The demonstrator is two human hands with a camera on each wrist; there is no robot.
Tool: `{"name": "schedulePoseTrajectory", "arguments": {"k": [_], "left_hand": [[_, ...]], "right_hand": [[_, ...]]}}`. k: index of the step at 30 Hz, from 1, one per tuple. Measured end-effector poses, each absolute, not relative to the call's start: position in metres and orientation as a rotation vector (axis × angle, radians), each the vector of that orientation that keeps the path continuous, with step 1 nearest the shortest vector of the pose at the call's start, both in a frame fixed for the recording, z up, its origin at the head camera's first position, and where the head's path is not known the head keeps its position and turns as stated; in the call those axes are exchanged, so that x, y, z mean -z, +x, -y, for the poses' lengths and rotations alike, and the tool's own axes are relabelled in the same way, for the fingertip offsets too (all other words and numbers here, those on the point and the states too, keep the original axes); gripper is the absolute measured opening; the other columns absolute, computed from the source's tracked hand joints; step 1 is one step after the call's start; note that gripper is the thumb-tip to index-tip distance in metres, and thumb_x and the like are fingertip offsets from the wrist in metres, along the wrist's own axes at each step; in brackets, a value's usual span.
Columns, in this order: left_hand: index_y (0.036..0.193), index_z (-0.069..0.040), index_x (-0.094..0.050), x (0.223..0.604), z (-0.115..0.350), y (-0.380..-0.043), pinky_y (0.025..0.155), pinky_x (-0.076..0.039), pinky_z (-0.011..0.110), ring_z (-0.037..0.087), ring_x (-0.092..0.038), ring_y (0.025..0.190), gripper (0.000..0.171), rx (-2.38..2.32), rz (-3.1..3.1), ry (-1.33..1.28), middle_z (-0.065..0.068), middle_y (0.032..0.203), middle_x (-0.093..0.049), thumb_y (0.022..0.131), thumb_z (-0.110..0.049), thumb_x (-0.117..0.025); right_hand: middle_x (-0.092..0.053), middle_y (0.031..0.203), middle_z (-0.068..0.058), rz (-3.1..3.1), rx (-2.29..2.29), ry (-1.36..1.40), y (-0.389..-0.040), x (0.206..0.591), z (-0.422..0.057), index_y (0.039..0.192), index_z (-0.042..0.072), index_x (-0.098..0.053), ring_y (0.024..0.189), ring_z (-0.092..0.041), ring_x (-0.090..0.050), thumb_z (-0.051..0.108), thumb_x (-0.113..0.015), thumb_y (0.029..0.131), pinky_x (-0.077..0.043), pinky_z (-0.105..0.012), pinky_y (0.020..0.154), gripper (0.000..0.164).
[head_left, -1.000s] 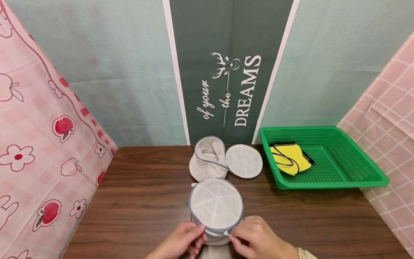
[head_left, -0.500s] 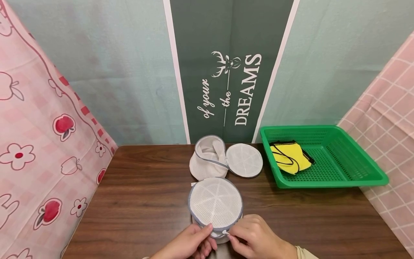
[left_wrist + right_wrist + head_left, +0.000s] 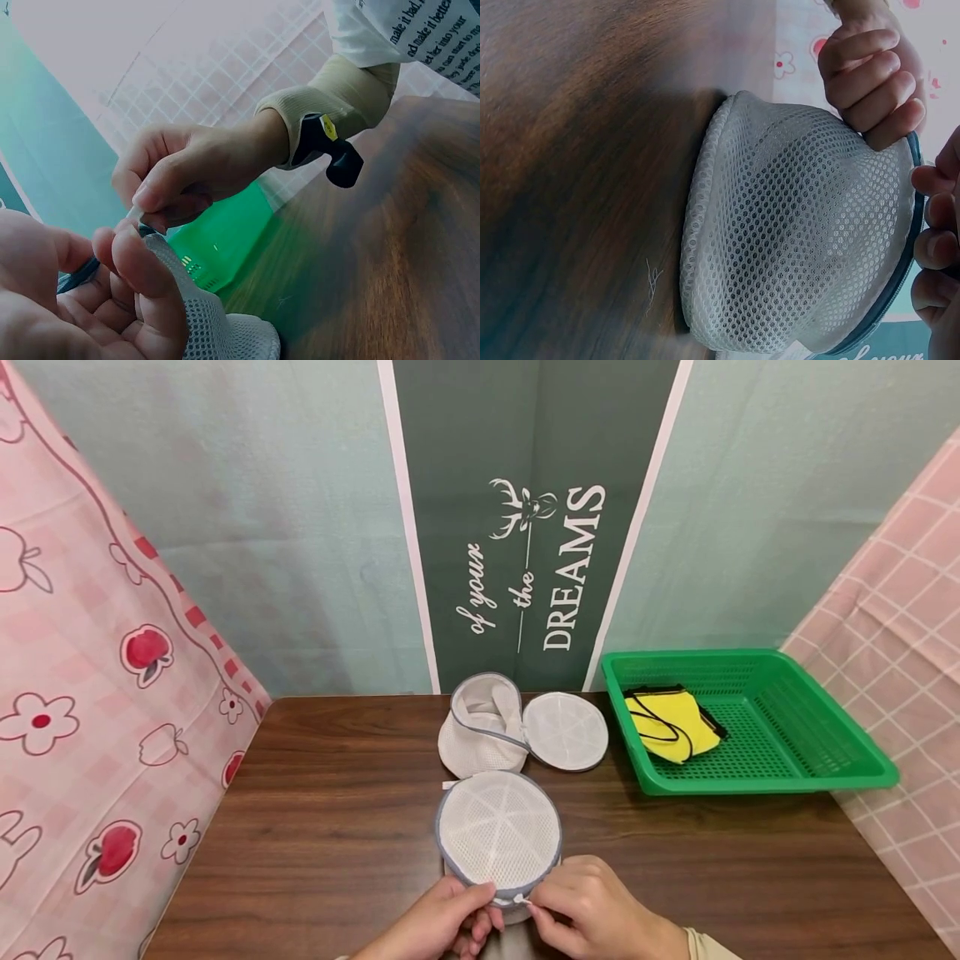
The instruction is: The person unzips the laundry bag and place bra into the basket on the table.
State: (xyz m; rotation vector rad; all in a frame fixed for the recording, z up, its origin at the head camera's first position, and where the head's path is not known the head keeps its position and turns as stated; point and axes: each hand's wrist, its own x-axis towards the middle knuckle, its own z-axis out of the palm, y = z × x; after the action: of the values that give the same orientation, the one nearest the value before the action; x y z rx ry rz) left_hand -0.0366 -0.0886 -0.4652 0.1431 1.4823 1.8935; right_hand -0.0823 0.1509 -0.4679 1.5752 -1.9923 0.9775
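At the near side of the wood table (image 3: 337, 827), front mesh bag (image 3: 795, 240) is standing upright on its base, round lid (image 3: 498, 831) lying over the top, grey-blue trim around the edge. Left hand (image 3: 450, 918) is gripping the bag at its front rim, thumb pressing on the lid edge, fingers curling underneath. Right hand (image 3: 588, 906) is pinching a small white tab (image 3: 133, 214) at the rim, just right of the left thumb; both wrist views are showing the hands close together there. Directly behind, second mesh bag (image 3: 480, 752) is sitting with its mouth open, its own lid (image 3: 566, 732) lying flat to the right. Can't tell whether the two bags are touching. Off to the right, green basket (image 3: 780, 727) is holding a yellow pouch (image 3: 675, 727) with black cord, which is resting toward the basket's left end.
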Motion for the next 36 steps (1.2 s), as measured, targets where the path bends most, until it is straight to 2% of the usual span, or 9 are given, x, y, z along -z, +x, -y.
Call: {"name": "schedulePoseTrajectory", "arguments": {"k": [5,12,19,26,36], "left_hand": [[0.102,0.032,-0.046,0.466,0.0874,-0.0356,0.048,-0.04,0.014,0.001,-0.047,0.053,0.052,-1.892,-1.504,0.125,-0.01,0.062,-0.052,0.104,-0.02,-0.045],[0.099,0.031,-0.047,0.4664,0.0869,-0.0342,0.049,-0.039,0.014,0.001,-0.046,0.052,0.048,-1.889,-1.53,0.109,-0.008,0.062,-0.051,0.102,-0.016,-0.048],[0.097,0.03,-0.044,0.4652,0.0866,-0.0339,0.049,-0.038,0.014,0.001,-0.044,0.052,0.045,-1.899,-1.528,0.107,-0.008,0.061,-0.049,0.101,-0.014,-0.05],[0.095,0.03,-0.04,0.4638,0.0869,-0.0344,0.049,-0.039,0.014,0.001,-0.044,0.052,0.045,-1.902,-1.527,0.126,-0.008,0.059,-0.048,0.1,-0.014,-0.051],[0.091,0.028,-0.035,0.4647,0.0904,-0.0365,0.05,-0.04,0.015,0.002,-0.043,0.051,0.042,-1.913,-1.517,0.13,-0.008,0.058,-0.045,0.099,-0.012,-0.048]], "right_hand": [[-0.043,0.063,0.012,1.967,-0.946,1.586,-0.0836,0.4678,-0.1512,0.072,0.021,-0.054,0.058,0.004,-0.037,0.01,-0.065,0.092,-0.032,-0.006,0.056,0.026],[-0.041,0.064,0.014,1.98,-0.929,1.599,-0.0837,0.4683,-0.1535,0.072,0.022,-0.053,0.059,0.004,-0.036,0.006,-0.073,0.082,-0.03,-0.005,0.058,0.028],[-0.041,0.063,0.014,1.981,-0.894,1.591,-0.0829,0.4691,-0.1537,0.071,0.023,-0.053,0.058,0.003,-0.037,0.01,-0.069,0.087,-0.029,-0.006,0.058,0.026],[-0.041,0.063,0.014,1.963,-0.881,1.597,-0.0852,0.4683,-0.1538,0.07,0.023,-0.053,0.057,0.003,-0.037,0.01,-0.068,0.088,-0.029,-0.006,0.057,0.027],[-0.037,0.061,0.013,1.914,-0.881,1.565,-0.0888,0.462,-0.1532,0.067,0.02,-0.05,0.056,0.004,-0.031,0.015,-0.056,0.097,-0.026,-0.007,0.053,0.031]]}}
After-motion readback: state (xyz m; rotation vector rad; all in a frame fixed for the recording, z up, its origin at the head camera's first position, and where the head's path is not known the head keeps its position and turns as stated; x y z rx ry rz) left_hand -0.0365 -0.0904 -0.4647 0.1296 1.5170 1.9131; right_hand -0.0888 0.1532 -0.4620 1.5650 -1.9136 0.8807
